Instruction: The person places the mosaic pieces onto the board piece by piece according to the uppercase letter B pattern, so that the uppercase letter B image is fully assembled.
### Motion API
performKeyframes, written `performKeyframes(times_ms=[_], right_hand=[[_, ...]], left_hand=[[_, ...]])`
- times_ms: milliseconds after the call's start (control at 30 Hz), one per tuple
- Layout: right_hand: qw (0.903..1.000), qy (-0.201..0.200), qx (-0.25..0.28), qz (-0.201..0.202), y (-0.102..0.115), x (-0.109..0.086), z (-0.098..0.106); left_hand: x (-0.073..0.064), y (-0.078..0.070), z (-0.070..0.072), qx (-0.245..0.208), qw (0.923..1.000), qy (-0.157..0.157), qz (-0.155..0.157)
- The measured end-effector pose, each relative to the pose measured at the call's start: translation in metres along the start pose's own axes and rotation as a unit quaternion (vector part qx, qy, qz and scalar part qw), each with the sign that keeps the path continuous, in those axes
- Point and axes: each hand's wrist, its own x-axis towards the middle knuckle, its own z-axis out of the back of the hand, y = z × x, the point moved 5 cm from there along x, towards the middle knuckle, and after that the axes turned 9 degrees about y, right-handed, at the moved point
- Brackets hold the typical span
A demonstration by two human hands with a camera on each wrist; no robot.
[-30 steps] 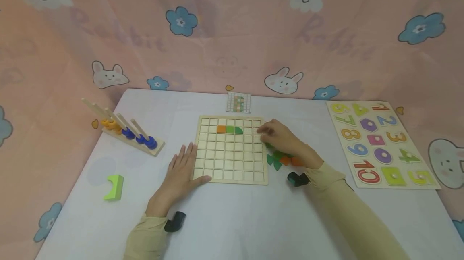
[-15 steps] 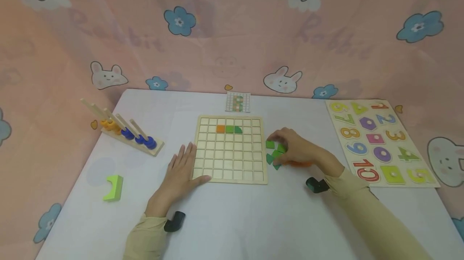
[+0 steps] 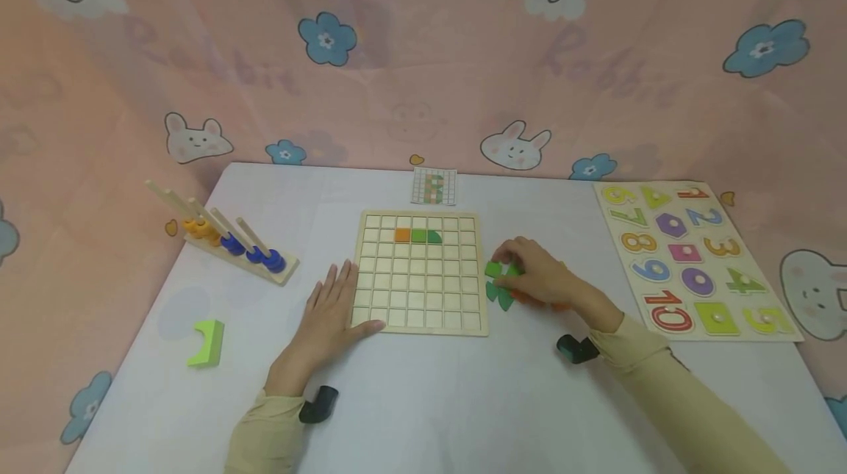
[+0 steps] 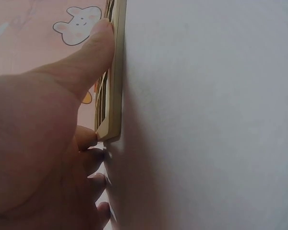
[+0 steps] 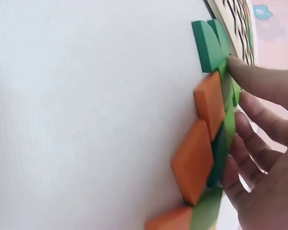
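My left hand [image 3: 329, 320] lies flat with fingers spread at the left edge and lower left corner of the wooden grid board [image 3: 404, 297]. Its thumb rests on the frame's near edge, also seen in the left wrist view. An orange square tile [image 3: 402, 235], a green square tile [image 3: 419, 236] and a dark green rounded tile [image 3: 434, 237] sit side by side on the board. Right of it, my right hand [image 3: 539, 272] reaches into loose tiles, its bent fingers and thumb around a light green tile [image 5: 224, 79]. Orange tiles [image 5: 194, 160] and dark green leaf-shaped tiles [image 5: 209, 45] lie about it.
A small pattern card [image 3: 434, 187] lies behind the board. At left stand a peg stacker [image 3: 245, 246] with blue and yellow rings and a light green arch block [image 3: 209, 343]. A number and shape puzzle board [image 3: 695, 261] lies at right.
My right hand has moved from the board's right edge back to the loose tiles, then closed slightly and shifted some green ones. My left hand has stayed in place.
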Motion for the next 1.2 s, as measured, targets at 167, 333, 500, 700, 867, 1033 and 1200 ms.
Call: performKeyframes(times_ms=[167, 333, 500, 700, 867, 1033, 1200], right_hand=[[0.9997, -0.009, 0.007, -0.024, 0.000, 0.004, -0.004], [0.9992, -0.016, 0.005, -0.037, 0.003, 0.009, -0.005], [0.9979, -0.057, 0.016, -0.027, 0.004, 0.014, -0.003], [0.9928, -0.107, 0.044, 0.032, 0.018, 0.023, -0.001], [0.9874, -0.126, 0.078, 0.055, 0.037, 0.038, -0.008], [0.9864, -0.128, 0.081, 0.065, 0.054, 0.058, -0.022], [0.9857, -0.120, 0.085, 0.082, 0.068, 0.076, -0.035]], left_hand=[[-0.001, -0.001, 0.000, -0.004, 1.0000, -0.003, -0.001], [-0.003, -0.002, 0.002, -0.012, 0.9997, -0.020, -0.009], [-0.004, -0.002, 0.002, -0.014, 0.9996, -0.022, -0.012], [-0.005, -0.002, 0.003, -0.015, 0.9997, -0.017, -0.010], [-0.004, -0.002, 0.003, -0.012, 0.9998, -0.017, -0.007], [-0.003, 0.000, 0.002, -0.012, 0.9997, -0.019, -0.005], [-0.003, 0.000, 0.002, -0.013, 0.9997, -0.021, -0.007]])
